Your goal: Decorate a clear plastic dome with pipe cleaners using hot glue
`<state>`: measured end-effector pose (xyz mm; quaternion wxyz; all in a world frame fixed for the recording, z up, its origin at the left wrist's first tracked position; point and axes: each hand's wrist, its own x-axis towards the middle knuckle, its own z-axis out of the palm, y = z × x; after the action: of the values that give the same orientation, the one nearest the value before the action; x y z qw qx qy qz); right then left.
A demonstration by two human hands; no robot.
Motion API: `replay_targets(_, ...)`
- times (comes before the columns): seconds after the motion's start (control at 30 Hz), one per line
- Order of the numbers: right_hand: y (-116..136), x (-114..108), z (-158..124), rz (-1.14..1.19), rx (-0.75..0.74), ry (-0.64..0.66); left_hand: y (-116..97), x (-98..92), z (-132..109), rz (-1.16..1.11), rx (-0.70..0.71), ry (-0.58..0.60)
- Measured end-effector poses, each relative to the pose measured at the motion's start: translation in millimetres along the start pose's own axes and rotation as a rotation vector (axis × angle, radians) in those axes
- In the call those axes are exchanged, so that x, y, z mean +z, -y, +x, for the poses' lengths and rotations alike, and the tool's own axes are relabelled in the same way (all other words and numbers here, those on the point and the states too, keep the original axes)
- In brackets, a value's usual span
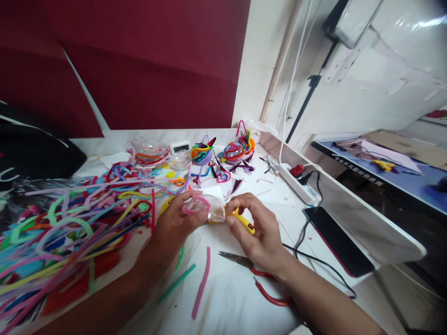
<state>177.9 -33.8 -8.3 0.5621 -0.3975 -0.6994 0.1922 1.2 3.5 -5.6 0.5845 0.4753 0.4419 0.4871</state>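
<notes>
Between the fingers and thumb of my left hand is a clear plastic shell, tilted, with a loop of pink pipe cleaner on it. My right hand is at the shell's right edge, thumb and fingertips drawn together in a pinch; what lies between them is too small to make out. Just behind those fingers lies a yellow glue gun with a red switch, partly hidden. Red-handled pliers or cutters rest under my right wrist. A cut pink pipe cleaner and a green one lie nearer me.
Tangled pipe cleaners heap on the left. Pipe-cleaner-wrapped clear ornaments and a small white digital clock stand along the back. A power strip, a black cable and a phone occupy the right, by the raised table edge.
</notes>
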Motion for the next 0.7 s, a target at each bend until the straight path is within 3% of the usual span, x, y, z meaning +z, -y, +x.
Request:
replay_targets(0.17, 2.7, -0.9, 2.2, -0.234, -0.214, 0.121, 0.8, -0.3, -1.6, 0.01, 0.015, 0.056)
replay_targets(0.7, 0.0, -6.4, 4.1, -0.496, -0.304, 0.194, 0.6, 0.0, -4.0, 0.063, -0.051, 0.08)
